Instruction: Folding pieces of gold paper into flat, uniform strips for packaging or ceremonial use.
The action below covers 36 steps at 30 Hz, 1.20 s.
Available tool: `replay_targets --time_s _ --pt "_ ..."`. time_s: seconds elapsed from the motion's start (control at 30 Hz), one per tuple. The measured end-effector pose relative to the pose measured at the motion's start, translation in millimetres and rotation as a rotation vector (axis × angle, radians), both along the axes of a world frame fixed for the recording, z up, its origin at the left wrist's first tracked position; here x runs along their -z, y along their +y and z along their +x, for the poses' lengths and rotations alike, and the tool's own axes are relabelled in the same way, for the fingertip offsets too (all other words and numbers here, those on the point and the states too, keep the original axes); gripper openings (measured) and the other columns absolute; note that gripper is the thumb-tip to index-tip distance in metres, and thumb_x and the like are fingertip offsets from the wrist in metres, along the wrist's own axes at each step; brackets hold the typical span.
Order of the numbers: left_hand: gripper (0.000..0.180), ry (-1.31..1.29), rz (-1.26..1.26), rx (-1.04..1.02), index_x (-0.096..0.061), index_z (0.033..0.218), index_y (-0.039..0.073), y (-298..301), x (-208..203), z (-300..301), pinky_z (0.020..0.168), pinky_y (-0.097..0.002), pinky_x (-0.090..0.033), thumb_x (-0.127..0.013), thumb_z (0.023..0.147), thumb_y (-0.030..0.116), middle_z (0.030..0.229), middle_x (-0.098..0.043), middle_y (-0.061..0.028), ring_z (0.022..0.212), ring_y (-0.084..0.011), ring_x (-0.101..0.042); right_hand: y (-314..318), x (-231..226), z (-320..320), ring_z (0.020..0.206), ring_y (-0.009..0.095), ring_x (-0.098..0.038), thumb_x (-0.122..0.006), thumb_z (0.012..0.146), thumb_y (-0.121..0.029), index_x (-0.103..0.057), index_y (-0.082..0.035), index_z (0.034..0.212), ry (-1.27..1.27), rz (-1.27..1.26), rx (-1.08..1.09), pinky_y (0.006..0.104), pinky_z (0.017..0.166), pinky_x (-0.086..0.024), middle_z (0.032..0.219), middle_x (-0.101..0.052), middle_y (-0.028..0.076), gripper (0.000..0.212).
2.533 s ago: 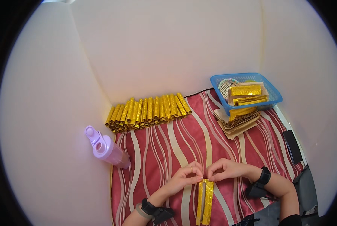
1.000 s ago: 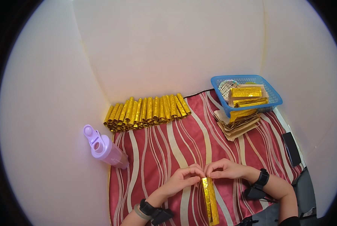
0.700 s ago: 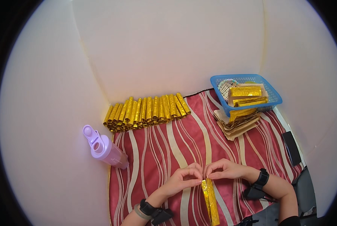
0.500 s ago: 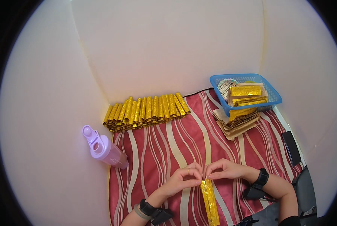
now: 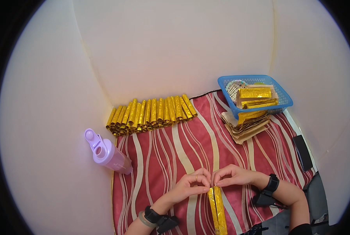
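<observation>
A long strip of gold foil paper [image 5: 218, 213] stretches from my fingertips down toward the lower edge of the view. A narrow dark gap runs along its length, between two gold bands. My left hand [image 5: 194, 182] pinches its far end at the left corner, thumb against the bent fingers. Right beside it, my right hand [image 5: 233, 175] pinches the right corner of the same end. The two hands nearly touch at the fingertips, and the fingers hide the top of the strip.
Rolled gold paper tubes [image 5: 153, 111] lie piled at the far left. A blue plastic basket [image 5: 284, 102] holding gold sheets stands far right, with brown-backed papers [image 5: 245, 132] below it. A lilac bottle [image 5: 111, 156] stands left; a black flat object [image 5: 302, 152] lies on the striped cloth's right edge.
The dark gap along the gold strip shows more clearly now, its two bands a little further apart. Both hands keep nearly the same place and pinch.
</observation>
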<state>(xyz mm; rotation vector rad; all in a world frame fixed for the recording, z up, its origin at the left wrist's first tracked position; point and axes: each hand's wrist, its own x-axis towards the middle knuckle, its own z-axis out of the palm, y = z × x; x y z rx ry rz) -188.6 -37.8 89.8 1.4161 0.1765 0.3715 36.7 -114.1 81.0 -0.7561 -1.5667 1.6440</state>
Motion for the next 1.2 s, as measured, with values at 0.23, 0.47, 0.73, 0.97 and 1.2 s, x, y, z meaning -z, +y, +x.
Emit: replay_targets --time_s 0.23,0.47,0.73,0.97,1.2 --pt "0.007 0.007 0.03 0.011 -0.066 0.081 0.004 1.2 0.2 0.3 0.093 -0.0306 -0.036 -0.069 0.083 0.011 0.099 -0.05 -0.0023 0.096 -0.0148 -0.049 0.2 0.0 -0.8 0.093 0.008 -0.055 -0.06 0.096 -0.018 -0.066 -0.001 0.101 -0.036 -0.003 -0.005 0.0244 0.085 -0.043 0.097 -0.063 0.001 0.019" --pt "0.009 0.001 0.102 0.058 -0.066 0.087 0.006 4.1 3.0 -1.9 0.094 -0.0299 -0.037 -0.068 0.087 0.015 0.104 -0.049 -0.0012 0.102 -0.0131 -0.048 -0.7 2.5 -1.1 0.093 0.006 -0.054 -0.057 0.097 -0.018 -0.064 -0.002 0.104 -0.014 0.014 -0.023 0.0236 0.085 -0.042 0.097 -0.061 -0.001 0.018" --pt "0.01 -0.011 0.117 0.061 -0.067 0.088 0.006 4.4 3.0 -2.0 0.096 -0.0305 -0.036 -0.069 0.087 0.016 0.105 -0.049 -0.0011 0.103 -0.0136 -0.047 -1.0 1.2 -1.5 0.094 0.006 -0.053 -0.057 0.097 -0.019 -0.064 -0.003 0.104 -0.023 0.022 -0.031 0.0239 0.086 -0.042 0.097 -0.061 -0.001 0.019" --pt "0.011 -0.02 0.127 0.046 -0.067 0.086 0.006 3.1 3.3 -1.2 0.095 -0.032 -0.035 -0.071 0.085 0.017 0.103 -0.05 -0.0019 0.102 -0.0151 -0.047 -1.5 0.6 -2.1 0.094 0.01 -0.054 -0.06 0.095 -0.017 -0.065 0.0 0.101 -0.041 -0.03 -0.021 0.0261 0.087 -0.042 0.098 -0.062 0.002 0.018" --pt "0.01 0.007 0.286 0.019 -0.066 0.082 0.006 3.7 -2.1 -0.5 0.093 -0.0327 -0.036 -0.071 0.082 0.014 0.099 -0.051 -0.0023 0.098 -0.0161 -0.048 -1.6 -0.5 -4.2 0.094 0.011 -0.055 -0.062 0.094 -0.015 -0.065 0.001 0.099 -0.032 0.003 -0.026 0.0268 0.087 -0.042 0.098 -0.063 0.003 0.016"
